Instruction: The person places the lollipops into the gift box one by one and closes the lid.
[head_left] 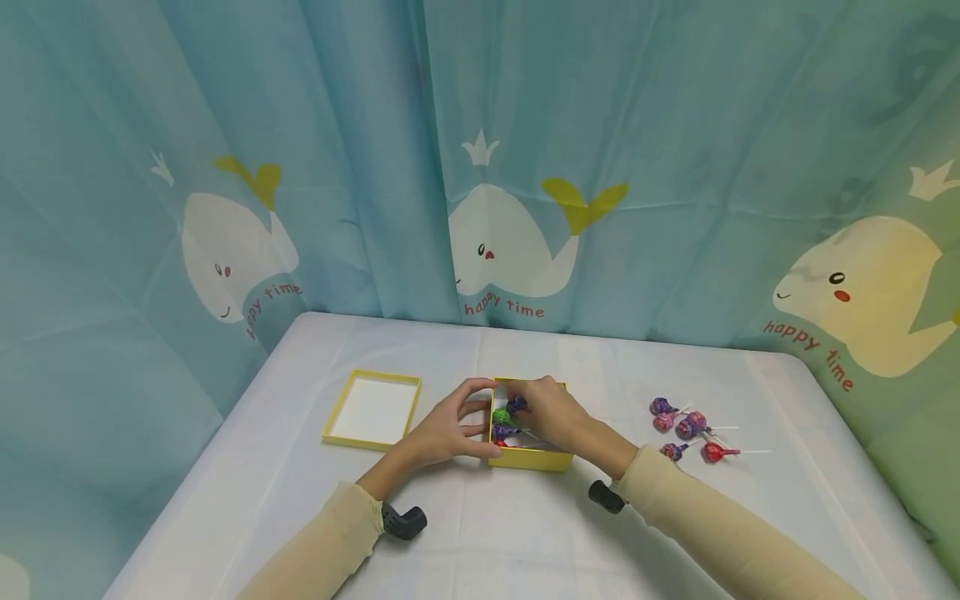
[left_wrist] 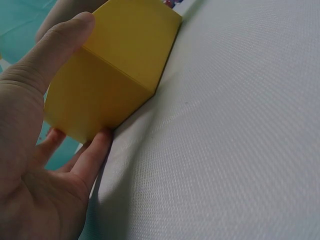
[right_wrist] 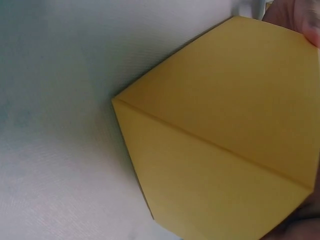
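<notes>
Left hand grips that oblong yellow cardboard box; right hand, I think, pinches a round purple-wrapped lollipop: probably light, slick, best held by the head.

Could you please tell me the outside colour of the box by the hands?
The box is yellow outside, best seen in the left wrist view.
</notes>
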